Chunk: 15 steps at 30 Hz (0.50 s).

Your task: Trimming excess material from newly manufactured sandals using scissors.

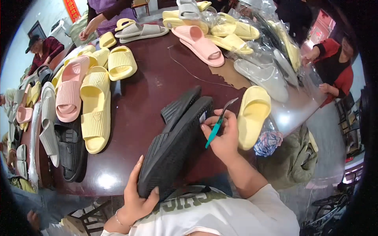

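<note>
The left hand (136, 196) has its fingers wrapped tight around the heel of a black slipper (173, 147), while the right hand (224, 135) pinches teal snips (219, 122) beside its sole, above the dark desk (153, 78).

Slipper pair (177, 145) on table (153, 78) centre; slipper rows (90, 94) left; bagged slippers (260, 59) behind-right

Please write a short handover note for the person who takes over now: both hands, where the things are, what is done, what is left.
Left hand: grip on the heel end of the black slippers, a stacked pair held soles up over the table.
Right hand: grip on teal snips, fingertips at the upper slipper's edge, near a small tag.
Done: cannot tell.
Left: the tag is not yet cut; a yellow slipper lies right of the hand.
</note>
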Tool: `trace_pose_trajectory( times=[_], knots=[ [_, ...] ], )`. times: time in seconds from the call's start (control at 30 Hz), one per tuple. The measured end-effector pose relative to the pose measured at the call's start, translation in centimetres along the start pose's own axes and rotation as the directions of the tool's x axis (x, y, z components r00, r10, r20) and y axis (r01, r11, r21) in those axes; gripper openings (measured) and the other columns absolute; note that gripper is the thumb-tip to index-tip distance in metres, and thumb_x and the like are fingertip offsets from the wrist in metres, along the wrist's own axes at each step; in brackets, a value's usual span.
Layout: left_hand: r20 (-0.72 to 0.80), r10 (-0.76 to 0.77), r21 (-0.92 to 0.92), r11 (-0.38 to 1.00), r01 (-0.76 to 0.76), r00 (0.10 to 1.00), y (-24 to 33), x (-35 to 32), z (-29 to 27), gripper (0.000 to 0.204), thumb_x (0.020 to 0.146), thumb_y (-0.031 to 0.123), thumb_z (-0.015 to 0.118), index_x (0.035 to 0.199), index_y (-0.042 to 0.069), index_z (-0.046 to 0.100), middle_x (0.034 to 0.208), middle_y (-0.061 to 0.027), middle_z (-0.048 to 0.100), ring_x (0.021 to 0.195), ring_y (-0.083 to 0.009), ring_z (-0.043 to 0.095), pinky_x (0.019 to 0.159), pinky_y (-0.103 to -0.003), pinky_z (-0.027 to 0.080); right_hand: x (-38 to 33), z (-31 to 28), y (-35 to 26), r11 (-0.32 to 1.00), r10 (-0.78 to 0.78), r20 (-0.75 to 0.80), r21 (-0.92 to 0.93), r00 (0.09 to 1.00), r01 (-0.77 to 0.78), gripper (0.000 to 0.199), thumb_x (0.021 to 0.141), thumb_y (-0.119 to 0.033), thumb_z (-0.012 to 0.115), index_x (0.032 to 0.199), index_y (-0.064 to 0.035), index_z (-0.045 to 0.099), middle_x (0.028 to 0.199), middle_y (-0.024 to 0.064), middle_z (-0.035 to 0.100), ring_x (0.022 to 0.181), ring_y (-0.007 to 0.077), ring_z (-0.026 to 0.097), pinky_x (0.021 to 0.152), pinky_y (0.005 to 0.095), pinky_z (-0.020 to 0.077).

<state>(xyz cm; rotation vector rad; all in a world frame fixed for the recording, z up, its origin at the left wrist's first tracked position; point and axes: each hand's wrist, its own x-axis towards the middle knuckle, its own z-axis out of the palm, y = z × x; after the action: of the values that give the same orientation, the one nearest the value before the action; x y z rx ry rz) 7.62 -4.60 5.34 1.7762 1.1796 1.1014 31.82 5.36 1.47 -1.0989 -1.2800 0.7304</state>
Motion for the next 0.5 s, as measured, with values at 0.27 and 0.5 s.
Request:
trace_pose_trajectory(
  times=[0.27, 0.5],
  knots=[
    [0.119, 0.114, 0.202, 0.970, -0.137, 0.986, 0.3, -0.7, 1.5, 0.070, 0.072, 0.004, 0.057, 0.132, -0.008, 0.023, 0.135, -0.0268, 0.032, 0.123, -0.0348, 0.038, 0.101, -0.038, 0.029, -0.6, -0.5, -1.0, 0.999, -0.018, -0.145, 0.044, 0.989, 0.025, 0.050, 0.072, 0.008, 0.066, 0.111, -0.0045, 0.038, 0.085, 0.0074, 0.058, 0.076, 0.0113, 0.055, 0.068, 0.0235, 0.0456],
    [0.142, 0.185, 0.271, 0.938, -0.218, 0.972, 0.1, -0.7, 1.8, 0.073, 0.071, 0.009, 0.065, 0.133, -0.002, 0.028, 0.132, -0.0273, 0.035, 0.117, -0.0406, 0.043, 0.089, -0.039, 0.044, -0.8, -1.4, -1.3, 0.955, -0.022, -0.116, -0.298, 0.993, -0.013, 0.052, 0.070, 0.008, 0.065, 0.112, -0.0049, 0.038, 0.087, 0.0063, 0.056, 0.078, 0.0125, 0.054, 0.071, 0.0243, 0.0455]
  ],
)
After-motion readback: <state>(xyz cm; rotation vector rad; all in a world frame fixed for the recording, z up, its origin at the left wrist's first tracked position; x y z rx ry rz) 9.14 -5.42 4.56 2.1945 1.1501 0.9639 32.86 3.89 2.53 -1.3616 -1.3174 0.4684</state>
